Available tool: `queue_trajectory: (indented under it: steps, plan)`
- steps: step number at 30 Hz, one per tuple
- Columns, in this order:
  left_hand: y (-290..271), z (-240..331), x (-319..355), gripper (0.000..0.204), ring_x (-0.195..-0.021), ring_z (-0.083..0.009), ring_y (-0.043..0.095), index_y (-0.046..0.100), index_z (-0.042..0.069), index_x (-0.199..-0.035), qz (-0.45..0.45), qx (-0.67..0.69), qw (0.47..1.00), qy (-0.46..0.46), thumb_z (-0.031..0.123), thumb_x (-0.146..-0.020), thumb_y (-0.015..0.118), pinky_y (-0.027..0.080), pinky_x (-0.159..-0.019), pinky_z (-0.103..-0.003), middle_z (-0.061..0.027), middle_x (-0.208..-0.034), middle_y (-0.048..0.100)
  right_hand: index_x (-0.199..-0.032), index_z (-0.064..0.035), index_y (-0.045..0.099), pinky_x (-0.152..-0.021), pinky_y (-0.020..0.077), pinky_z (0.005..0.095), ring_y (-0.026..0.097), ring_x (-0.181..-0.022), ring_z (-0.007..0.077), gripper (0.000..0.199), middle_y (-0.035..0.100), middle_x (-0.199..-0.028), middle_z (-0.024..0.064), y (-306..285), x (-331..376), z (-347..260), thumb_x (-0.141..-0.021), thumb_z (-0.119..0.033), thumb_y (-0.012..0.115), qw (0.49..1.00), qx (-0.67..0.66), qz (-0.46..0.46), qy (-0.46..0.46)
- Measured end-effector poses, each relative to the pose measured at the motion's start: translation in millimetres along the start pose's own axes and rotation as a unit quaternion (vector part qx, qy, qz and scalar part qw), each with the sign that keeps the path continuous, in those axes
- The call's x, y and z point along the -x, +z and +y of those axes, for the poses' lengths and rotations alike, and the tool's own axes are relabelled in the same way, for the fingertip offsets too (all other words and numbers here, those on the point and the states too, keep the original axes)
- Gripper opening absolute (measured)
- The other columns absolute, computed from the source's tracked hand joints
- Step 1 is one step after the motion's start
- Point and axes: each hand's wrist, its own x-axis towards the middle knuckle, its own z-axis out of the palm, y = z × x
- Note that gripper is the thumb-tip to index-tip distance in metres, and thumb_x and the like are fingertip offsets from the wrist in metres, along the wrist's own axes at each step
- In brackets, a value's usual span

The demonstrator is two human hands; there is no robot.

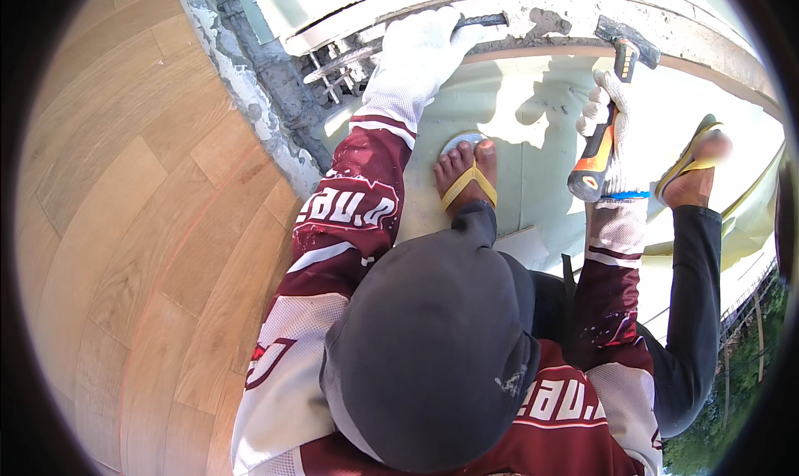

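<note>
My left hand (420, 47), in a white knit glove, grips a dark steel chisel (487, 20) that lies against the rough broken concrete edge (549, 27). My right hand (612, 135), also gloved in white, holds a hammer (620, 56) with an orange and black handle, its dark head raised close to the concrete on the right. Both sleeves are maroon and white. My feet wear yellow sandals (468, 185) on a pale green ledge (533, 143).
Wood-look flooring (141, 226) fills the left side. A chipped grey concrete strip (250, 101) with exposed metal bolts (337, 68) runs between floor and ledge. A dark cap (433, 343) covers the lower middle. Trees (732, 393) lie far below at lower right.
</note>
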Motion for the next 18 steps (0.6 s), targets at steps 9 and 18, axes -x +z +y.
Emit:
queue_trajectory:
  steps: [9,18]
  plan:
    - [7.6,-3.3,15.8,0.054,-0.1,-0.0382,0.071,0.07,0.004,-0.107,-0.05,-0.081,0.995,0.004,0.056,-0.095,0.066,0.055,-0.094,-0.046,-0.0192,-0.103,0.074,-0.107,-0.0059,0.061,-0.046,0.0498,0.0248,0.055,-0.055,0.0095,0.012,0.058,-0.074,-0.0002,19.9,10.6,14.1,-0.101,-0.014,0.068,0.999,-0.048,-0.012,0.022]
    - [25.0,-37.2,0.8,0.041,-0.102,-0.0373,0.073,0.072,0.013,-0.116,-0.073,-0.133,0.988,-0.026,0.049,-0.098,0.063,0.056,-0.093,-0.048,-0.0181,-0.105,0.076,-0.104,-0.0075,0.061,-0.046,0.051,0.0271,0.056,-0.054,0.0119,0.013,0.057,-0.07,-0.0001,9.7,8.5,13.3,-0.099,-0.017,0.069,1.0,-0.026,-0.006,0.008]
